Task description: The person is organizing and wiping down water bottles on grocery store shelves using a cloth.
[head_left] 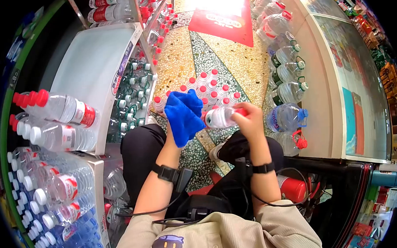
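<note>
A clear plastic water bottle [220, 117] with a red-and-white label lies almost level in front of me. My right hand [251, 120] is closed around its cap end, on the right. A bright blue cloth [184, 118] covers my left hand [171, 135], hiding its fingers, and the cloth's edge comes right up to the bottle's base. Just beyond both hands, a group of red-capped bottles [212, 96] stands upright on the speckled floor [172, 53].
Shelves on the left carry many bottles, with a bare white shelf top [92, 62] above. Large water jugs [289, 92] line the right side beside a glass-topped counter [357, 70]. A red cylinder [292, 189] is near my right elbow. A red mat [222, 21] lies ahead.
</note>
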Available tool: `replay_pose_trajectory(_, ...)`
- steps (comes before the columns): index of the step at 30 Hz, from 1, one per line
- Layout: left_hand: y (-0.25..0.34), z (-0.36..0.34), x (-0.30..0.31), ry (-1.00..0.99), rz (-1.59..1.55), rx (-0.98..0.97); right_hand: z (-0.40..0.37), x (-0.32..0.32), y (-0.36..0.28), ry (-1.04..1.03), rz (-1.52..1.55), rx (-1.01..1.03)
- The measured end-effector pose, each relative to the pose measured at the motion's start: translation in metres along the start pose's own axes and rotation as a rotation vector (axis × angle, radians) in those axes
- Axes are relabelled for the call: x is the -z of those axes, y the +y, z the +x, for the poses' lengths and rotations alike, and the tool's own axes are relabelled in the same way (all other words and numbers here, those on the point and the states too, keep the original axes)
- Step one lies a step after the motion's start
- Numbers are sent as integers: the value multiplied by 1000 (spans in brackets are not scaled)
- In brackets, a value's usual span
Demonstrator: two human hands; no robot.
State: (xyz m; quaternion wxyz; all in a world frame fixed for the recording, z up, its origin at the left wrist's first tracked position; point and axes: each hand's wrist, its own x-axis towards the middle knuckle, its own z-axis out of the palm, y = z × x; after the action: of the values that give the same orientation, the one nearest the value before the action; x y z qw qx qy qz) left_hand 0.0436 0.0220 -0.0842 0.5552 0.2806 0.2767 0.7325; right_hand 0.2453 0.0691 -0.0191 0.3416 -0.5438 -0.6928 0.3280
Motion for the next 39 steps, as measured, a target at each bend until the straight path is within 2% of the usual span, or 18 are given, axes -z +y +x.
replay_pose_trajectory(3, 12, 0, -6, -50, -136, 29, -17, 29, -50, 212, 237, 103)
replay_pose_trajectory(4, 14, -1, -8, -18, 71, 2, -20, 36, -65, 279, 229, 158)
replay_pose_trajectory(6, -10, 14, 18, -60, 741, -128, -25, 43, -87, 377, 195, 270)
replay_pose_trajectory(9, -4, -22, 2, -316, 975, -20, -27, 31, -107, 413, 115, 444)
replay_pose_trajectory(10, 7, -32, -13, -365, 826, -26, -30, 25, -107, 367, 105, 434)
replay_pose_trajectory(11, 6, -33, -25, -465, 957, -294, -34, 17, -107, 320, 95, 425)
replay_pose_trajectory(14, 25, -33, -58, -305, 728, -207, -44, -1, -110, 244, 209, 453)
replay_pose_trajectory(15, 25, -29, -54, -339, 818, -264, -45, -5, -110, 235, 209, 500)
replay_pose_trajectory(17, 30, -21, -46, -420, 1004, -382, -46, -3, -121, 288, 271, 453)
replay_pose_trajectory(18, 31, -20, -46, -378, 996, -400, -45, -1, -121, 300, 407, 364)
replay_pose_trajectory(19, 16, -20, -39, -277, 821, -287, -44, 2, -123, 327, 482, 288)
replay_pose_trajectory(22, 3, -24, -28, -14, 373, 92, -38, 11, -122, 492, 641, 298)
replay_pose_trajectory(24, 94, -23, -81, -253, 962, 61, -32, 8, -115, 502, 670, 362)
replay_pose_trajectory(26, 104, -21, -87, -331, 796, 193, -26, 4, -114, 484, 588, 432)
replay_pose_trajectory(28, 46, -16, -50, -196, -127, 444, -22, 0, -115, 394, 441, 544)
replay_pose_trajectory(30, 19, -15, -31, -124, -590, 512, -23, -12, -119, 286, 415, 644)
replay_pose_trajectory(33, 8, -18, -20, -136, -608, 446, -33, -38, -122, 61, 490, 654)
replay_pose_trajectory(39, 9, -25, -13, -102, -562, 442, -56, -69, -148, -99, 32, 1010)
